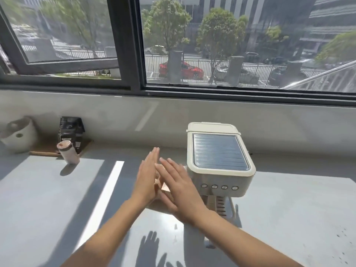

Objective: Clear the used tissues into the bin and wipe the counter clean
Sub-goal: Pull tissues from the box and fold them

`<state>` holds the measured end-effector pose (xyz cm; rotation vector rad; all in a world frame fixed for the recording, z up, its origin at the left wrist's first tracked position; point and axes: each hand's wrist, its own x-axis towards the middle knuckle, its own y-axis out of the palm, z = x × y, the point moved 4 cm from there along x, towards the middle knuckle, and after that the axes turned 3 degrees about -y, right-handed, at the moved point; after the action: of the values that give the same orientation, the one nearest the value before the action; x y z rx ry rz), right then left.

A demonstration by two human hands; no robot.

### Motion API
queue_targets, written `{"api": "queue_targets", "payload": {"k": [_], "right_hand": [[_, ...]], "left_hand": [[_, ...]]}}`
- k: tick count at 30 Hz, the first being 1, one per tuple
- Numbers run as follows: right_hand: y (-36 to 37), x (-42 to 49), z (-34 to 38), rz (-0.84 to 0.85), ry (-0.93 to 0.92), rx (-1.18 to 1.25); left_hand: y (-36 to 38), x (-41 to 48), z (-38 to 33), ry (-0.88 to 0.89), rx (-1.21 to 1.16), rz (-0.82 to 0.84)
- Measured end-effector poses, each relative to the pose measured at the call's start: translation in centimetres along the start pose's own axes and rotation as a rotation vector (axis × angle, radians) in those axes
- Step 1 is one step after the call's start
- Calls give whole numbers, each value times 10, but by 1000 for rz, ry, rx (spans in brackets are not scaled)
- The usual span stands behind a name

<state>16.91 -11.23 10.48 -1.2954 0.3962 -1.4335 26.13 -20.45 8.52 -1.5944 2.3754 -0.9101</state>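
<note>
Both hands, the left hand (147, 176) and right hand (178, 185), meet flat-palmed and empty above the grey counter (48, 199) beside a cream appliance (219, 160) (no tissues or bin visible).

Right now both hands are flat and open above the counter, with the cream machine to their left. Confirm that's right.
Not quite. The head view shows the cream machine to the right of the hands, not their left. The rest holds: the left hand and right hand are both flat and open above the counter, holding nothing.
</note>
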Motion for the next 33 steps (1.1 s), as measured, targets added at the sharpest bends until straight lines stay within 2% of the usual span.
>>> {"api": "queue_targets", "payload": {"k": [3, 5, 6, 9, 13, 17, 25, 29, 33], "right_hand": [[44, 9, -16, 35, 188, 181], [65, 12, -37, -49, 378, 303], [76, 12, -48, -70, 485, 323], [108, 13, -77, 6, 751, 324], [129, 27, -105, 14, 913, 285], [152, 39, -123, 25, 970, 207], [142, 41, -135, -119, 990, 232], [124, 56, -125, -258, 1021, 399], [94, 85, -97, -515, 830, 634]], "left_hand": [[-3, 19, 43, -37, 203, 50], [-2, 28, 67, -91, 214, 83], [1, 33, 79, -114, 208, 97], [10, 45, 107, -155, 220, 173], [24, 69, 128, -141, 222, 192], [33, 86, 151, -132, 261, 151], [33, 91, 145, -99, 165, 72], [16, 90, 129, -207, -168, 70], [-19, 105, 86, -106, -407, 9]]}}
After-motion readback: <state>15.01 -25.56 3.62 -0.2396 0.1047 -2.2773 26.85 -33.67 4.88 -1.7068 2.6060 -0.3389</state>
